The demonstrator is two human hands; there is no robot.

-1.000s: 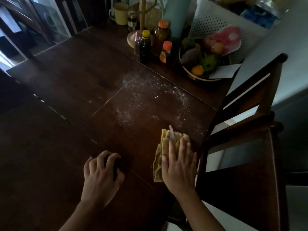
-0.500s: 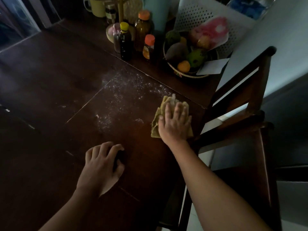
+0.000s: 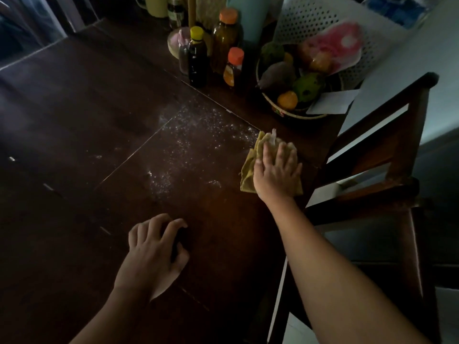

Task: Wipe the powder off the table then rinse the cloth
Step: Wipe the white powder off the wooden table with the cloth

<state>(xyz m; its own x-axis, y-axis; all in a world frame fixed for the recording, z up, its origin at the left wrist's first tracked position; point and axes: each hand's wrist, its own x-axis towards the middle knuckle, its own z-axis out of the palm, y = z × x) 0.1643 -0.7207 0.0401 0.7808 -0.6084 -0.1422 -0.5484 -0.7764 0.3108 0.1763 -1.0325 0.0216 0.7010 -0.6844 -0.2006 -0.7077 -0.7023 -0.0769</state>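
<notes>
1 big dark table (image 3: 74, 108) carries it all. Powder (image 3: 196, 142) is scattered toward the far right corner, short of the bottles (image 3: 197, 58). Yellow cloth (image 3: 248, 170) sits at the right edge, touching the powder's fringe. Right hand (image 3: 278, 175) lies flat on it, fingers spread, probably pressing so it drags. Left hand (image 3: 151, 259) props near the front edge, likely for balance, fingers curled, can't tell if it's holding anything.

Dark brown wooden table (image 3: 74, 100): smooth, dull sheen, fine seams between panels. Fine white powder (image 3: 193, 137): dry, grainy, matt. Crumpled yellow-green cloth (image 3: 248, 172): soft, woven, matt. Amber bottle with orange cap (image 3: 227, 45): glossy, glass or plastic unclear. White perforated plastic basket (image 3: 310, 23): matt. Dark wooden chair (image 3: 387, 145): smooth, faintly polished.
</notes>
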